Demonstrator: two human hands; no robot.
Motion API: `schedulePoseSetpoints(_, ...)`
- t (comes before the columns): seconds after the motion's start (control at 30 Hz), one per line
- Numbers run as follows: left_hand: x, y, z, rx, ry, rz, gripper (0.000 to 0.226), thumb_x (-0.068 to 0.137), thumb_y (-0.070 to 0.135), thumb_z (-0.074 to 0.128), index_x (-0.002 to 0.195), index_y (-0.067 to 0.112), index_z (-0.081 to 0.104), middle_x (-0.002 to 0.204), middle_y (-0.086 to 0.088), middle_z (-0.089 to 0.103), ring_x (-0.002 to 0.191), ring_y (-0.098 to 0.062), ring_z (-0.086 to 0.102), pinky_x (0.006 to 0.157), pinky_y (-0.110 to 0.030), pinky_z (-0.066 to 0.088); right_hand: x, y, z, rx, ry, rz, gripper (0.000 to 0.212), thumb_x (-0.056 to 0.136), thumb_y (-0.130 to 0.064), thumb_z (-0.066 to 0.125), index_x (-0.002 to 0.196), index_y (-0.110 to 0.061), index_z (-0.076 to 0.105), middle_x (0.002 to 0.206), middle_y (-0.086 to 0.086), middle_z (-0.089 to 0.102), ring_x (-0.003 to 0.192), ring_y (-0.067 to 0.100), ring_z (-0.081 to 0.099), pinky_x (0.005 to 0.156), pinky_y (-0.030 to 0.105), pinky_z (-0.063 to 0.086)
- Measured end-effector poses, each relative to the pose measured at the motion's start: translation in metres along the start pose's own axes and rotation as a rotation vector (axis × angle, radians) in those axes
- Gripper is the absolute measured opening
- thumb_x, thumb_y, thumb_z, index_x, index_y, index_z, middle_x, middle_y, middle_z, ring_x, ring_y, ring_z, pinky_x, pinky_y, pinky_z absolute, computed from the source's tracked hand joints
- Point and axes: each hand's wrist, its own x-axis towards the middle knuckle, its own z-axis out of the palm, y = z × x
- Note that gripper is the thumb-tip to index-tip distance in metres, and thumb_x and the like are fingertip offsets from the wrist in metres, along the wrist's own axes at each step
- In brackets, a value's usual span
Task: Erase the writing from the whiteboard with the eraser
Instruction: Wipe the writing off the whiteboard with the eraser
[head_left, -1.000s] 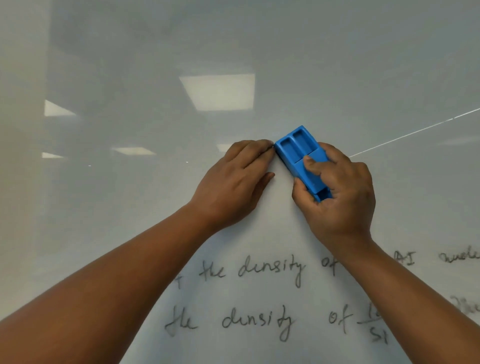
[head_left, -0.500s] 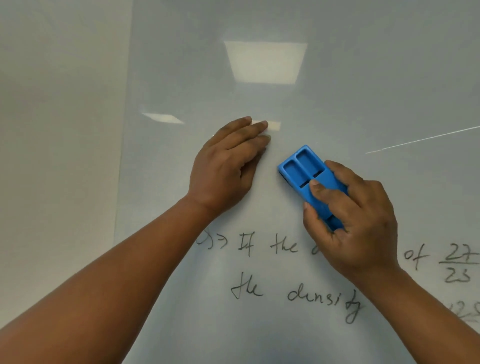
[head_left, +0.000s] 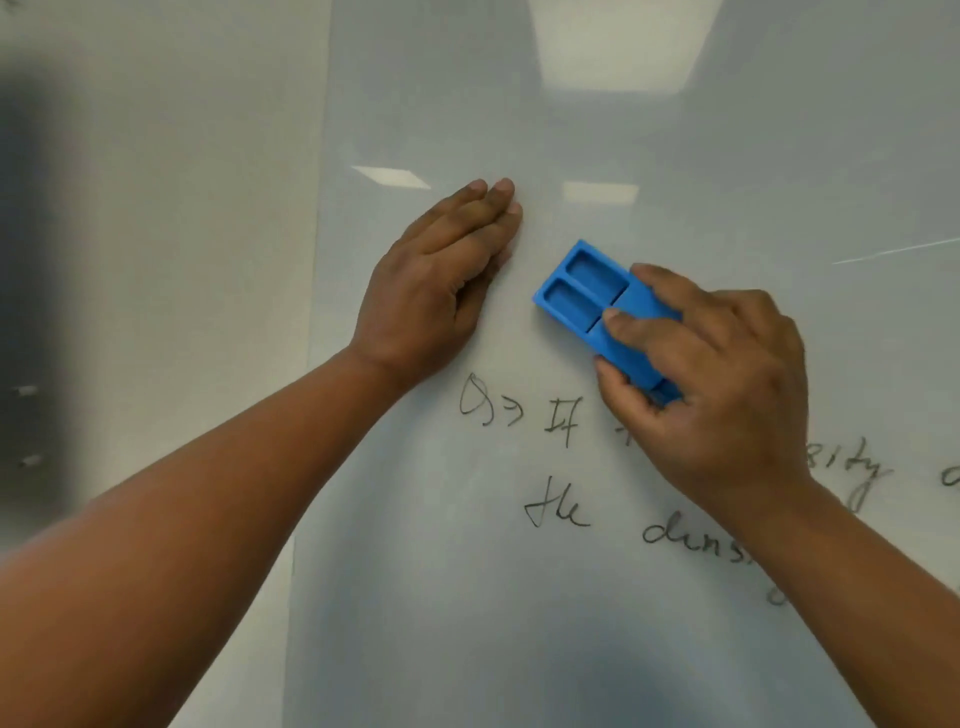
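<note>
A glossy whiteboard fills most of the head view. Two lines of black handwriting run across its lower half, starting "Q>> If" and "the dens…"; my right hand and arm hide parts of both lines. My right hand grips a blue plastic eraser, pressed flat on the board just above the first line. My left hand lies flat on the board to the left of the eraser, fingers straight and together, holding nothing.
The whiteboard's left edge runs down the frame, with a bare off-white wall beyond it. Ceiling lights reflect in the board's upper part. A thin pale line crosses the board at the far right.
The eraser and my right hand have slid down to just above the top written line. My left hand has parted from the eraser. The view has shifted left, showing the board's edge.
</note>
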Motion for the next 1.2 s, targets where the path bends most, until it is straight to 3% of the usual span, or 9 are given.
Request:
schedulePoseSetpoints(0.13,-0.015,-0.011,-0.001,-0.028,0.037,0.009,0.030,0.101,0.007,0.053,0.130,0.003,0.062,0.139,-0.011,0.058,0.133,-0.026,0.051,0.112,-0.036,0.041,0.026,-0.003,0.005,-0.039,0.024,0.169,0.034,0.089,-0.032,0.074,0.120,-0.019,0.068,0.139,0.003,0.063,0.102,0.035,0.060,0.083,0.046,0.045)
schedulePoseSetpoints(0.33,-0.029,-0.018,0.003,-0.113,0.104,-0.064,0.033,0.094,-0.007,0.052,0.124,-0.001,0.064,0.134,-0.014,0.061,0.131,-0.028,0.053,0.107,-0.043,0.045,-0.005,-0.058,0.027,-0.042,-0.085,0.052,0.027,0.094,-0.031,0.071,0.117,-0.016,0.072,0.140,0.005,0.062,0.104,0.026,0.056,0.080,0.043,0.043)
schedulePoseSetpoints(0.5,-0.034,-0.019,0.000,-0.164,0.135,-0.123,0.029,0.095,-0.004,0.053,0.118,0.001,0.069,0.130,-0.013,0.064,0.127,-0.028,0.057,0.105,-0.044,0.047,0.000,-0.056,0.022,-0.119,-0.047,0.098,0.031,0.091,-0.033,0.074,0.115,-0.013,0.072,0.137,0.009,0.064,0.090,0.032,0.062,0.070,0.044,0.049)
schedulePoseSetpoints(0.63,-0.037,-0.022,-0.001,-0.175,0.133,-0.129,0.027,0.097,0.003,0.054,0.118,0.003,0.069,0.130,-0.011,0.064,0.127,-0.027,0.057,0.105,-0.043,0.048,0.027,-0.067,0.035,-0.187,0.011,0.292,0.041,0.086,-0.047,0.074,0.114,-0.018,0.066,0.147,0.005,0.055,0.093,0.029,0.059,0.071,0.027,0.040)
schedulePoseSetpoints(0.83,-0.042,-0.021,-0.001,-0.175,0.105,-0.060,0.035,0.089,-0.010,0.054,0.119,-0.001,0.068,0.132,-0.014,0.063,0.128,-0.029,0.055,0.109,-0.036,0.043,-0.026,-0.110,0.048,-0.163,-0.033,0.162,0.031,0.089,-0.038,0.072,0.108,-0.013,0.076,0.142,0.013,0.060,0.070,0.027,0.056,0.058,0.032,0.048)
schedulePoseSetpoints(0.93,-0.045,-0.022,-0.004,-0.150,0.083,-0.038,0.036,0.092,-0.007,0.050,0.123,-0.001,0.065,0.135,-0.015,0.060,0.130,-0.030,0.053,0.111,-0.037,0.042,-0.020,-0.096,0.047,-0.185,0.058,0.212,0.033,0.087,-0.034,0.074,0.108,-0.008,0.073,0.143,0.019,0.056,0.079,0.032,0.062,0.071,0.034,0.048)
schedulePoseSetpoints(1.07,-0.048,-0.022,-0.004,-0.136,0.045,-0.018,0.036,0.097,0.001,0.044,0.129,-0.001,0.061,0.139,-0.016,0.056,0.134,-0.031,0.049,0.113,-0.040,0.040,0.012,-0.092,0.065,-0.054,0.203,0.330,0.038,0.088,-0.022,0.074,0.116,0.000,0.062,0.146,0.029,0.049,0.119,0.035,0.053,0.100,0.042,0.047)
schedulePoseSetpoints(1.13,-0.050,-0.022,-0.004,-0.139,0.048,-0.035,0.036,0.099,0.004,0.045,0.132,-0.001,0.059,0.141,-0.016,0.055,0.136,-0.030,0.047,0.115,-0.037,0.037,0.004,-0.113,0.078,0.032,0.132,0.280,0.040,0.089,-0.013,0.073,0.119,0.009,0.061,0.145,0.032,0.049,0.135,0.042,0.048,0.115,0.048,0.039)
schedulePoseSetpoints(1.2,-0.051,-0.022,-0.004,-0.139,0.060,-0.052,0.035,0.101,0.010,0.047,0.133,-0.001,0.057,0.142,-0.016,0.054,0.137,-0.030,0.045,0.117,-0.035,0.035,-0.019,-0.133,0.082,0.084,0.010,0.236,0.042,0.089,-0.010,0.073,0.122,0.012,0.061,0.144,0.030,0.051,0.140,0.045,0.043,0.121,0.043,0.033)
